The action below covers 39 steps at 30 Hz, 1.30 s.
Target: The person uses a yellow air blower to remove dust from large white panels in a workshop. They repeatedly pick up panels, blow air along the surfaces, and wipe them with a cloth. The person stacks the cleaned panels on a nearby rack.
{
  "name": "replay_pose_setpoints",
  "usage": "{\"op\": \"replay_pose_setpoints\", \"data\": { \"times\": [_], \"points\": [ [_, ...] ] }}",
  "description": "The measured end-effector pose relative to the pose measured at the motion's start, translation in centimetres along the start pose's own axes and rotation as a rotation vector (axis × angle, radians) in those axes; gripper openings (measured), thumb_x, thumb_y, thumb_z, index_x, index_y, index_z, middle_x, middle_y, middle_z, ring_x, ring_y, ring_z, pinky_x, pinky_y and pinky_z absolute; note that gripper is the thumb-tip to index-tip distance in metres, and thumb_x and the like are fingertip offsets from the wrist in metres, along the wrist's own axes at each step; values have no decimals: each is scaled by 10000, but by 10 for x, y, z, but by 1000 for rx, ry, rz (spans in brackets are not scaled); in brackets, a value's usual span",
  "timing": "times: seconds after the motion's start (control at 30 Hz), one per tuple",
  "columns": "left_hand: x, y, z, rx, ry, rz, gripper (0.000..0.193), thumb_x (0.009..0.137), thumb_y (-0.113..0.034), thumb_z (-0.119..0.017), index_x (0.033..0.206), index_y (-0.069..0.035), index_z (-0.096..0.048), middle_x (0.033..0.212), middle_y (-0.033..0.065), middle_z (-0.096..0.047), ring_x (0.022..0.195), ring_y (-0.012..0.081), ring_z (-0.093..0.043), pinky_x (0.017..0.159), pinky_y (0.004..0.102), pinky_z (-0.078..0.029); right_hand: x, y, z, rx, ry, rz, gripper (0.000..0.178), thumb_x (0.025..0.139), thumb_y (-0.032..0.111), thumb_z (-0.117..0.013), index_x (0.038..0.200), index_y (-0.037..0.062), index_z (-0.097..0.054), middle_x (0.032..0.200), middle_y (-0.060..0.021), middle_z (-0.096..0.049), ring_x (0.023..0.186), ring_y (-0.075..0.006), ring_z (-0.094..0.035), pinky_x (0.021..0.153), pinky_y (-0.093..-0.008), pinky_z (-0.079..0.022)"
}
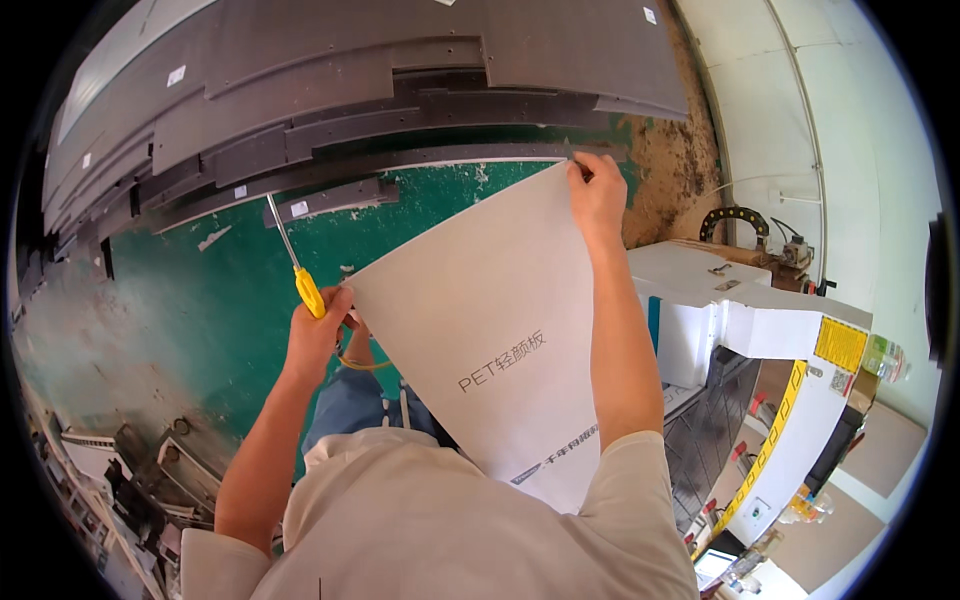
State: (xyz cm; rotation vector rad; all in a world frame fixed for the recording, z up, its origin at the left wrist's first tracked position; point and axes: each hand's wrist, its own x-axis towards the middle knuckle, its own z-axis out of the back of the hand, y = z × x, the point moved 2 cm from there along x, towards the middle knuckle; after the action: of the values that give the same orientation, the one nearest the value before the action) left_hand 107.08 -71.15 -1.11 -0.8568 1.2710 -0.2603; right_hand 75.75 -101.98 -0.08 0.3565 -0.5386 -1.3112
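Observation:
A large pale panel (480,290) with dark printing slants in front of my body. My left hand (315,330) grips its left corner, the fingers closed. In the same hand is a yellow air blow gun (309,292), its long thin metal nozzle pointing away from me. A thin yellow hose (365,364) shows below that hand. At the panel's far right corner, my right hand (598,195) is closed on the edge, thumb and fingers pinching it. The panel's lower part runs down behind my right arm and shirt.
Stacked dark brown panels (330,90) lie across the far side, some with small white labels. A narrow dark strip (335,200) rests on the green floor (210,290). On the right stands a white machine (770,310) with yellow markings. Scrap pieces (150,480) are piled at lower left.

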Motion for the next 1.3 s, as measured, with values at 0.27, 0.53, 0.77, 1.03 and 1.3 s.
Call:
{"op": "replay_pose_setpoints", "data": {
  "times": [0.27,0.53,0.77,1.03,1.3],
  "points": [
    [7,-5,4,-19,41,7,328,997,-322,-661,1067,-4,-701,781,-9,-648,652,45,-483,584,225,-373,-1,13,-8,-26,-14,104,123,891,93,-692,993,54,-749,857,-82,-588,747,-261,-626,680,-388,-504],
    [9,-8,2,-9,55,36,316,992,-305,-666,1079,-3,-699,788,-1,-666,675,50,-495,600,225,-376,-77,84,-44,92,147,314,216,834,-16,-678,1008,93,-746,786,-73,-522,723,-239,-582,637,-370,-477],
    [9,-13,4,22,64,13,306,986,-270,-667,1122,3,-684,831,7,-677,731,73,-576,621,230,-399,-36,46,-34,166,132,85,96,874,72,-740,964,38,-745,813,-59,-585,705,-186,-587,645,-324,-478],
    [16,-4,7,-46,40,18,333,958,-230,-704,1183,11,-655,895,11,-673,748,76,-598,625,235,-408,6,4,-7,71,43,-10,145,904,100,-730,1013,5,-737,817,-68,-569,702,-192,-582,667,-330,-478],
    [13,1,7,-86,20,21,340,951,-232,-712,1180,13,-661,905,15,-671,748,81,-578,645,241,-420,3,12,-14,-3,5,66,106,913,100,-704,980,27,-742,817,-70,-554,712,-224,-566,657,-360,-461]
  ]
}}
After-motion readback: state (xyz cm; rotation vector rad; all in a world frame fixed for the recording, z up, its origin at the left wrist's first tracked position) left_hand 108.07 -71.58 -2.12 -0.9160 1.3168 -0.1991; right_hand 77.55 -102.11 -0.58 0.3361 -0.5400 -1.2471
